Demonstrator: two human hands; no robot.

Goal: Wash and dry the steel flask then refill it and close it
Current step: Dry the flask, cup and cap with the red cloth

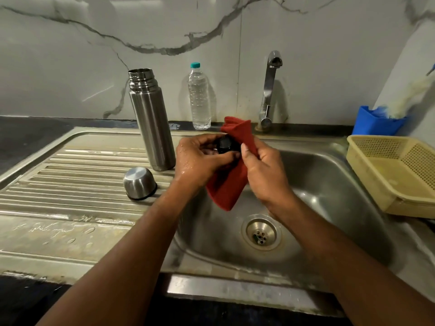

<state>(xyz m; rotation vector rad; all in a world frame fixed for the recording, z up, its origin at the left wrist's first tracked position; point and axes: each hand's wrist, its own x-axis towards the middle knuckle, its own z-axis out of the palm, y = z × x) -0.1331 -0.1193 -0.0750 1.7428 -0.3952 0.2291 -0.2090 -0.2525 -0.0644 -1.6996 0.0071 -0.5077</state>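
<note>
Over the steel sink basin (329, 175), your left hand (200, 161) pinched the black round stopper (226, 144) so your right hand (263, 170), fingers clamped on the red cloth (226, 191), could dry it; the open steel flask (150, 118) stood at ten o'clock.

we count one steel flask (151, 118), open at the top, and one steel cup lid (139, 183) upside down beside it. one black stopper (226, 144), one red cloth (229, 184), and two hands: the left hand (200, 161) and the right hand (263, 170). one water bottle (199, 97), one tap (269, 90), one sink (329, 184), one yellow basket (395, 172), one blue holder (374, 122).
</note>
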